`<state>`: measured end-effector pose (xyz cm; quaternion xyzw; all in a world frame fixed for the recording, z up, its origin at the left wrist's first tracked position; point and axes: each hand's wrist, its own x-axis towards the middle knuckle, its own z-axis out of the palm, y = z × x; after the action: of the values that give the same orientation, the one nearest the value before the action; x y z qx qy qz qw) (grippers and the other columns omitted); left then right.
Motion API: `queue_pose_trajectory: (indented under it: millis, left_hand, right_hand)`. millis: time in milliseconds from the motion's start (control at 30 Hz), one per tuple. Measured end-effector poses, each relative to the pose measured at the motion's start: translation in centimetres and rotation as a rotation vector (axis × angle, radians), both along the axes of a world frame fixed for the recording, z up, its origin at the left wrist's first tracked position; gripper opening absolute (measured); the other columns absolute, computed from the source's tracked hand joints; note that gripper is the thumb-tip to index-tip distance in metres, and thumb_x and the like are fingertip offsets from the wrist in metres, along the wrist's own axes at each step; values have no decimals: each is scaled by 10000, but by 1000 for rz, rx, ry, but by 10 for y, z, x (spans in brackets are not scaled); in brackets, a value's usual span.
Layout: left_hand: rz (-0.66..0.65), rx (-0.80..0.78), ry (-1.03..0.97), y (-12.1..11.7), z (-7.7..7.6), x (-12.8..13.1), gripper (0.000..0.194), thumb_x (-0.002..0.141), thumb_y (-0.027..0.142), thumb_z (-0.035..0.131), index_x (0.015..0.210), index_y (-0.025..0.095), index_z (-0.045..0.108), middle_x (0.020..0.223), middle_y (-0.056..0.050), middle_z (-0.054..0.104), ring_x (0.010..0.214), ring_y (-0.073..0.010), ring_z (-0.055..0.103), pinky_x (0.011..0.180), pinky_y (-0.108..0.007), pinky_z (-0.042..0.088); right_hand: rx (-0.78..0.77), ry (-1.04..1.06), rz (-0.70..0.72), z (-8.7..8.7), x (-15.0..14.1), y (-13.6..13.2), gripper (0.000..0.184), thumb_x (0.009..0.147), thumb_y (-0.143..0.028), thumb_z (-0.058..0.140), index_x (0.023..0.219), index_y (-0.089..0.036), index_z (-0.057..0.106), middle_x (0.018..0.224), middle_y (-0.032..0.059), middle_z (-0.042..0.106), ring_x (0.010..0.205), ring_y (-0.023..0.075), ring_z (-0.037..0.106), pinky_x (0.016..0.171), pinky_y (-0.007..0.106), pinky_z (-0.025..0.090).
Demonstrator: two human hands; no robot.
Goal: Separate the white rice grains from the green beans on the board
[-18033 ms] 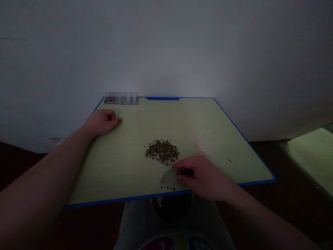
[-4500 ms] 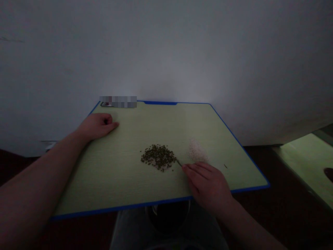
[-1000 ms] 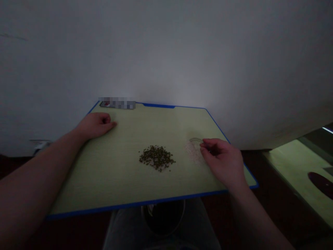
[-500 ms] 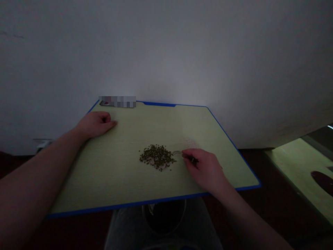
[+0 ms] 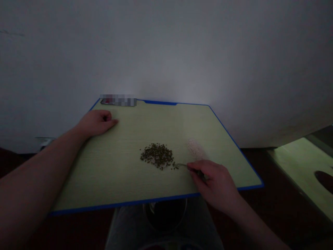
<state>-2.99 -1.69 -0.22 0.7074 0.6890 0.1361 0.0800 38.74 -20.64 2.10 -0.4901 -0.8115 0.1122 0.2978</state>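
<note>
Pale green board [image 5: 109, 173] with blue edging, heap of small dark green seeds [image 5: 157, 156], patch of pale fine grains [image 5: 195, 148]

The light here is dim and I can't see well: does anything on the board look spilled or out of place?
Yes: a pale, powdery patch lies on the green board, to the right of the pile of small dark-green seeds. It looks spilled because it is loose and smeared, with no container around it.

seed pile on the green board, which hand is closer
Right: the right hand sits just lower right of the seed pile, while the left hand lies farther off, to its upper left.
</note>
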Motion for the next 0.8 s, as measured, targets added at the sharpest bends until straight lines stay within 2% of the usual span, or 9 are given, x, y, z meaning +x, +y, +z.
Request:
queue_pose_trajectory:
  millis: [167,467,800]
  left_hand:
    - [8,-5,8,1,0,-1,396,766,611,539,640,242,468,545,22,494,622,-165,472,612,-309,339]
    - [-10,48,-90,-1,1,3,401,731,625,553,576,272,443,531,1,483,582,-168,443,617,-363,296]
    - [-35,71,-140,1,-4,-2,410,691,652,568,514,309,429,479,-20,454,584,-210,461,616,-388,262]
  right_hand:
    - [-5,26,37,1,-4,-3,262,905,-129,548,989,-195,788,859,46,821,753,189,782,701,301,634]
    - [25,-2,-39,-3,-3,-1,250,911,-158,549,978,-186,789,863,62,825,735,201,780,695,318,640]
    - [55,5,-95,-7,5,5,252,925,-179,558,992,-188,801,883,78,832,735,215,783,700,331,642]
